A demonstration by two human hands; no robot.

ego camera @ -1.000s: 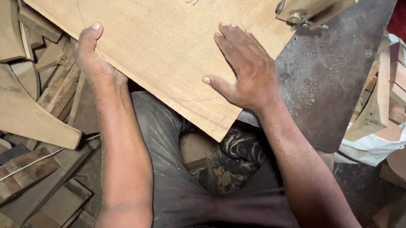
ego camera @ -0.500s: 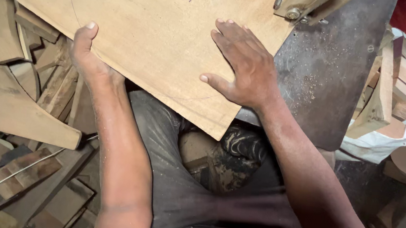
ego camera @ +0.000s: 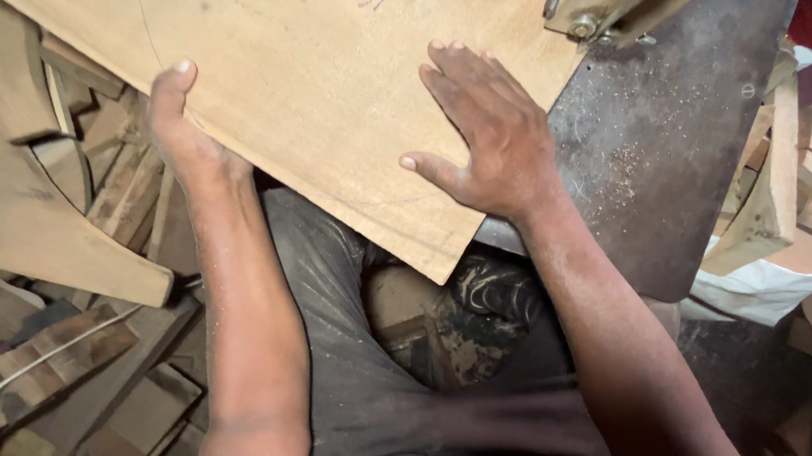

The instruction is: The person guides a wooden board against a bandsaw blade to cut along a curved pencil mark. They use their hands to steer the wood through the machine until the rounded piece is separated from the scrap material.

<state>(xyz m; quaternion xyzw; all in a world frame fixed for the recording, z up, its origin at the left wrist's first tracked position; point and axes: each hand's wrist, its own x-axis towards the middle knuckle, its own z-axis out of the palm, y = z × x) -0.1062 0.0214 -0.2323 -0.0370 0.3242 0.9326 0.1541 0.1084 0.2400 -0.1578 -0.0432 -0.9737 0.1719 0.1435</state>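
We see a dark metal table (ego camera: pixel 665 155), dusted with sawdust, at upper right of the frame, in a cluttered wood workshop. A large thin board (ego camera: pixel 283 54) lies across the table and fills the upper left and centre; it carries a pencilled curved line and a small handwritten mark near the top. A wooden guide (ego camera: pixel 601 2) with a bolt sits at top centre. Our left hand (ego camera: pixel 175 128) grips the board's lower edge, thumb on top, fingers hidden beneath. Our right hand (ego camera: pixel 482 130) lies flat on the board, fingers spread, gripping nothing. A white bag (ego camera: pixel 772 282) at right holds wood blocks (ego camera: pixel 785 157). Offcuts (ego camera: pixel 50 171) pile at left.
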